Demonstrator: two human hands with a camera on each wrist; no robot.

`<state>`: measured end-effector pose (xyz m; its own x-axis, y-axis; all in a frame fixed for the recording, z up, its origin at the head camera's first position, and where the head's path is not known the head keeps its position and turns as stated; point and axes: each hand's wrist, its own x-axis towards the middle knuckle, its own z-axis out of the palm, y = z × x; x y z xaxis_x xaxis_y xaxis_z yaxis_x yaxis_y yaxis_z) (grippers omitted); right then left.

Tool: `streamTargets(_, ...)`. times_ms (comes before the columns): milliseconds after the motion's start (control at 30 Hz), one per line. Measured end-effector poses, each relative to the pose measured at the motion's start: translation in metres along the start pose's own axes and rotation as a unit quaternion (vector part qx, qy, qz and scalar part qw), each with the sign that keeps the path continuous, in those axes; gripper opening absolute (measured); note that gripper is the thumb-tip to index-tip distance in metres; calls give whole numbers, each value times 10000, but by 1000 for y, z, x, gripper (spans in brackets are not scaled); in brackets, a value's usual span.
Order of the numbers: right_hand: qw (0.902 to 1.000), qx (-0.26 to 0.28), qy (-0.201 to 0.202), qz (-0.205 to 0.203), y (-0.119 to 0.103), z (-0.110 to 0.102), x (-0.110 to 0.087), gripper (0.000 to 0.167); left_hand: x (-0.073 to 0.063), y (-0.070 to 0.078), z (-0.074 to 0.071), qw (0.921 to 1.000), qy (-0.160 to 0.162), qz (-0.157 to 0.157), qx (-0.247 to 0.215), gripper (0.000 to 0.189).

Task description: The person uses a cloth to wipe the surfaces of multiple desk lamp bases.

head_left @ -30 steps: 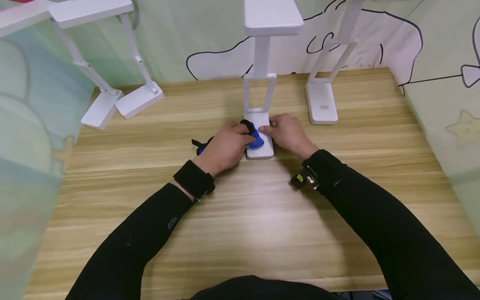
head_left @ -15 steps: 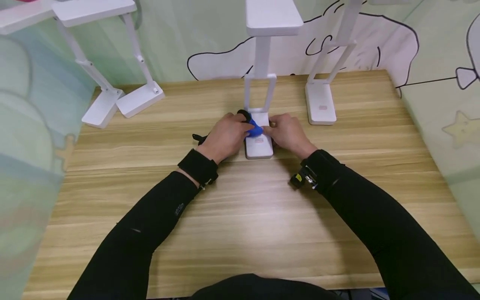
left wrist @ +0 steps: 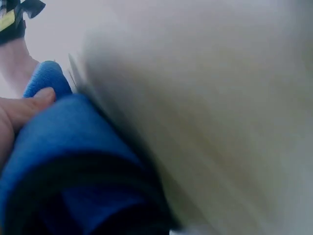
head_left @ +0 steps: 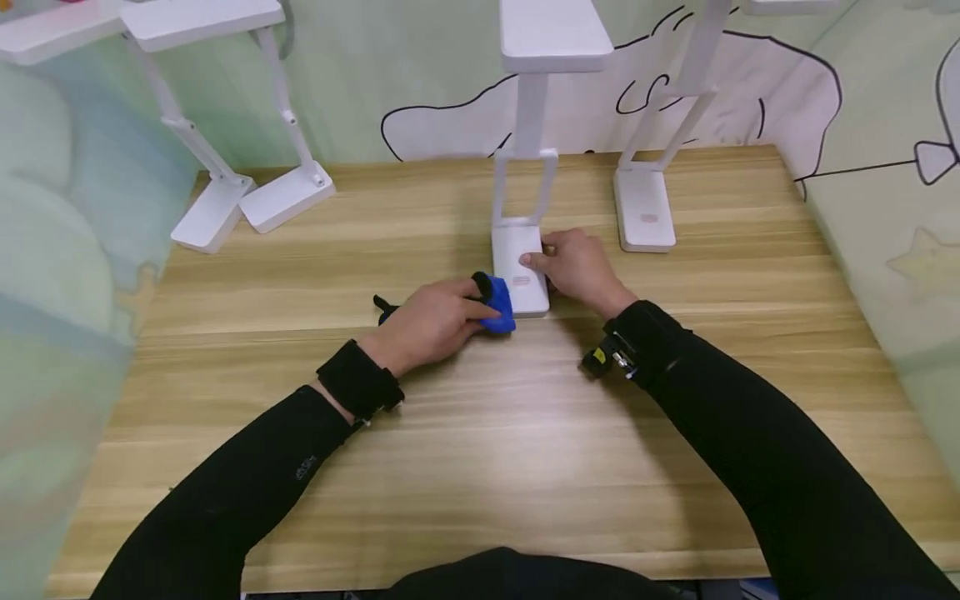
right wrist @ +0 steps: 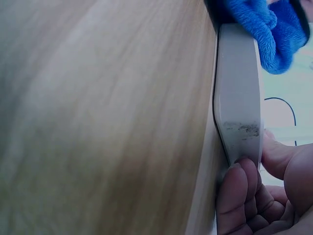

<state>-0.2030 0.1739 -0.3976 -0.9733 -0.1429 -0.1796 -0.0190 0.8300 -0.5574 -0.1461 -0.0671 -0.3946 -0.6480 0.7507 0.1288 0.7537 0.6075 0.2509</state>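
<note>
My left hand (head_left: 427, 323) grips a blue cloth (head_left: 501, 310) with black edging, bunched at the front left edge of a white desk lamp's base (head_left: 512, 243). Part of the cloth, with a black strip, sticks out behind that hand. The left wrist view has the cloth (left wrist: 73, 129) folded close under the thumb. On the base's right side, my right hand (head_left: 583, 265) pinches it, thumb on top and fingers along the side. Dark smudges (right wrist: 240, 129) mark the base's side in the right wrist view, where the cloth (right wrist: 274, 36) lies over its near end.
Two more white lamps, one with its base (head_left: 213, 215) touching the other's base (head_left: 288, 197), stand at the back left. Another lamp (head_left: 645, 218) stands to the right. Patterned walls enclose the wooden table (head_left: 480, 467) at the back and sides.
The left hand and cloth have moved from the top of the lamp base toward me and left, to its front left edge. The right hand keeps its hold on the base.
</note>
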Motion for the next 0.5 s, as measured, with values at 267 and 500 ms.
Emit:
streamTargets(267, 9999, -94, 118, 34, 2, 4, -1, 50, 52, -29, -5, 9467, 419, -3010, -1069, 27)
streamTargets(500, 9999, -9, 126, -63, 2, 4, -2, 51, 87, -41, -7, 8912, 840, -4108, -1731, 39)
